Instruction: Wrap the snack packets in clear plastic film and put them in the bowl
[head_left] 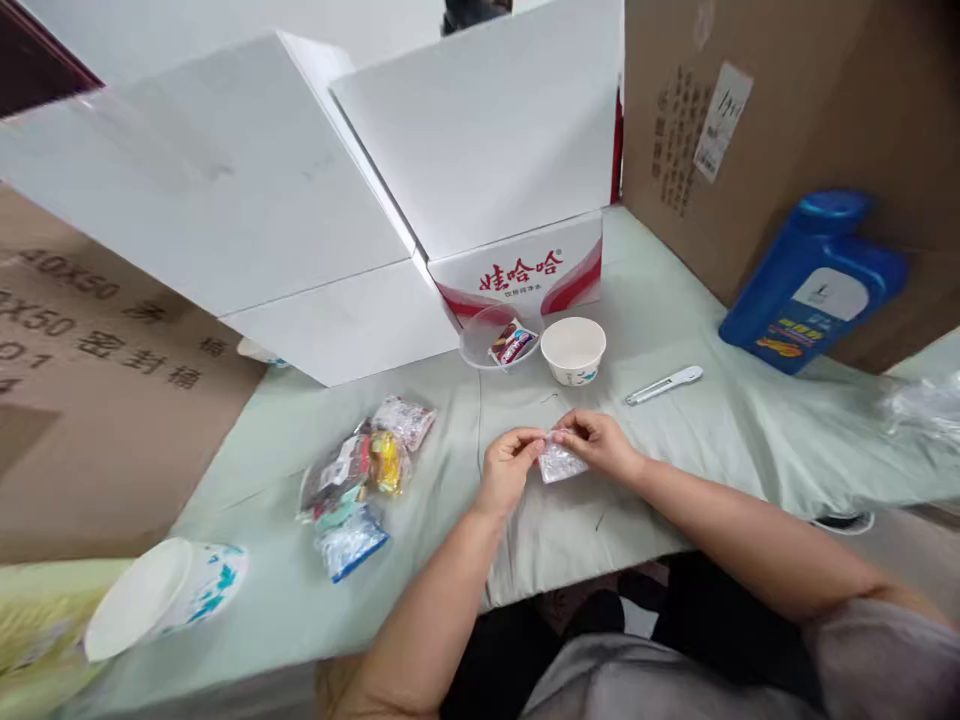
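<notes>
A small clear plastic packet point(561, 463) is pinched between both hands above the cloth near the table's front edge. My left hand point(508, 468) grips its upper left corner. Fingers of my right hand point(604, 445) close on its upper edge. What lies inside the packet is too small to make out. Just beyond the hands stands a white paper bowl point(574, 345). Left of that bowl, a clear plastic bowl point(476, 350) holds a red and blue snack wrapper point(513, 343). A white utility knife point(664, 385) lies to the right of my hands.
Several small packets lie in a pile at left, including a yellow one point(387, 462) and a blue-edged one point(352, 542). A lidded paper tub point(169, 595) sits front left. White boxes point(517, 130), a brown carton point(750, 130) and a blue bottle point(814, 285) border the table.
</notes>
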